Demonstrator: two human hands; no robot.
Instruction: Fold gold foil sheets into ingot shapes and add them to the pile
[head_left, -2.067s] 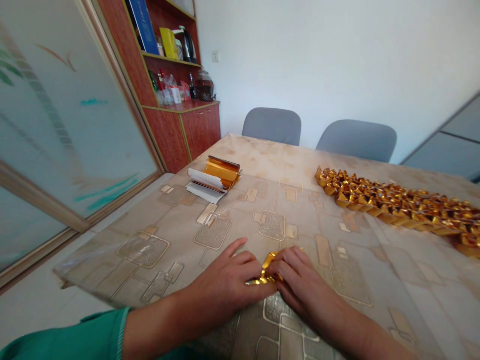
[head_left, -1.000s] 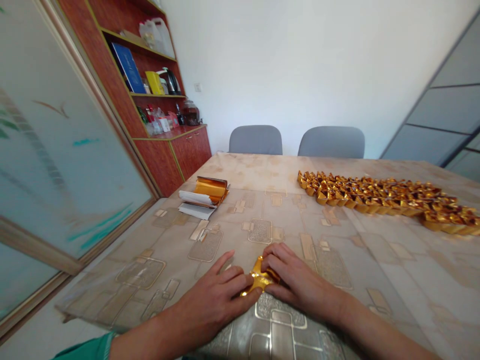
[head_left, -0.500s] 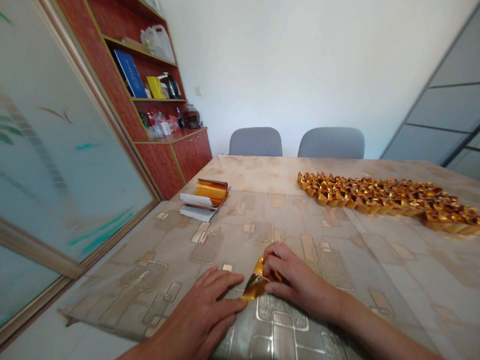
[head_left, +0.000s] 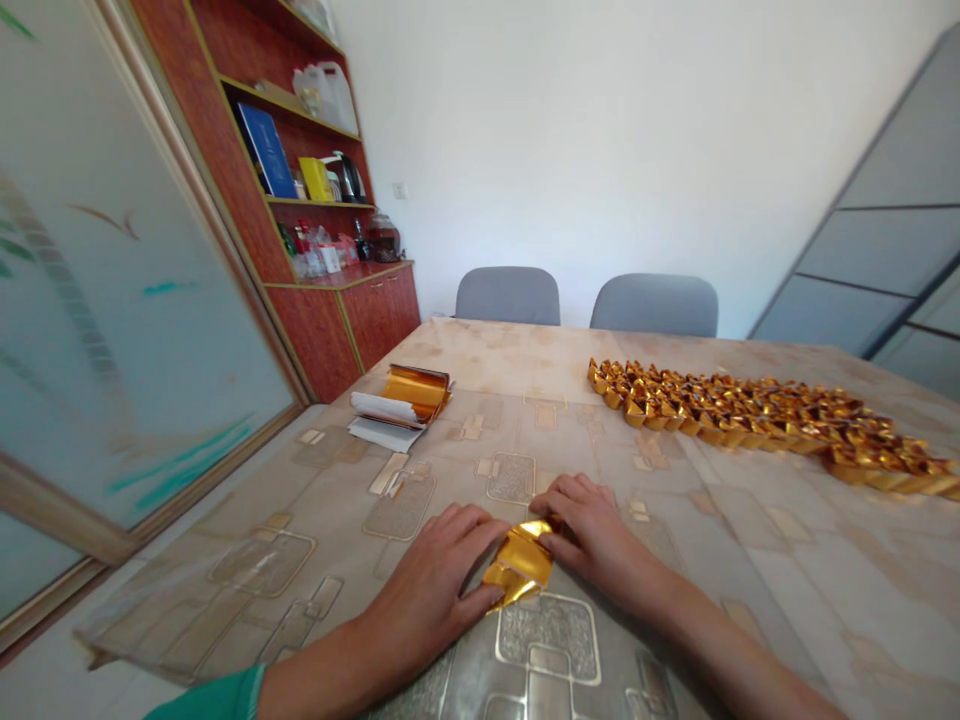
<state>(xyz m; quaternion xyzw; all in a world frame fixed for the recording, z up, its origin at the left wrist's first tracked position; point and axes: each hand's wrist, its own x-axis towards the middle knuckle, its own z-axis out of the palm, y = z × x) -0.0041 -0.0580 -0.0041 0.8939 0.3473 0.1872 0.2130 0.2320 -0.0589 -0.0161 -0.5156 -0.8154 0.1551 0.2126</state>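
Head view: the open left hand (head_left: 431, 578) and open right hand (head_left: 592, 535) lie flat, gripping nothing, on either side of a folded gold foil piece (head_left: 519, 565), near the front edge of the patterned beige table (head_left: 780, 560). Small folded gold foil ingots (head_left: 750, 420) form a long row toward the far right.

Two grey chairs (head_left: 507, 298) stand behind the table (head_left: 480, 345), beside a red wooden cabinet (head_left: 382, 340) holding bottles (head_left: 301, 245).
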